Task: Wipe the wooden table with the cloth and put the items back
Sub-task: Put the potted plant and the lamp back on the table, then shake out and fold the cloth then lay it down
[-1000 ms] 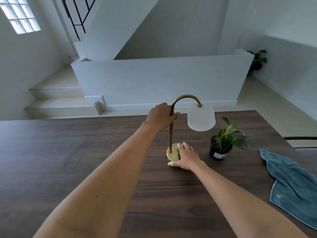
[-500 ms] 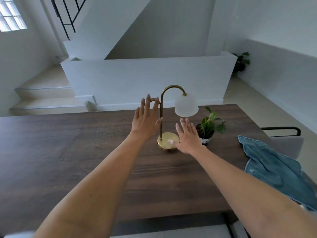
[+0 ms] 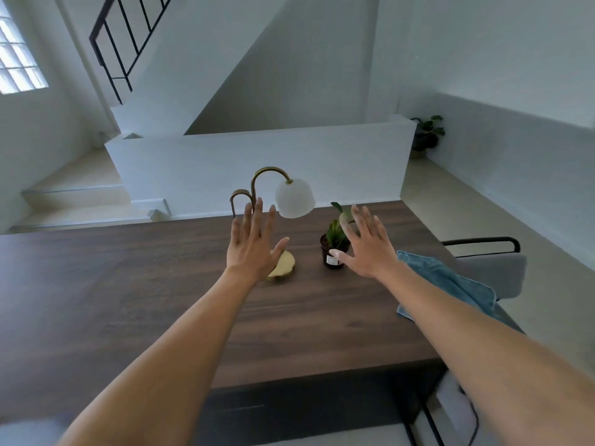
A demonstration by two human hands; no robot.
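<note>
Two hands are raised above the wooden table [image 3: 128, 284], and both have the fingers straight and spread, holding nothing. The left hand [image 3: 252, 249] is in front of the stem of the brass lamp [image 3: 294, 197] and covers part of its round base, but I cannot tell if it touches the lamp. The lamp stands upright on the table, and its white shade hangs to the right of the stem. The right hand [image 3: 367, 249] is in front of the small potted plant [image 3: 333, 244], which stands in a dark pot just to the right of the lamp base. The blue cloth [image 3: 450, 284] lies crumpled at the right edge of the table, partly hidden by the right forearm. A grey chair [image 3: 495, 268] stands beside that edge.
</note>
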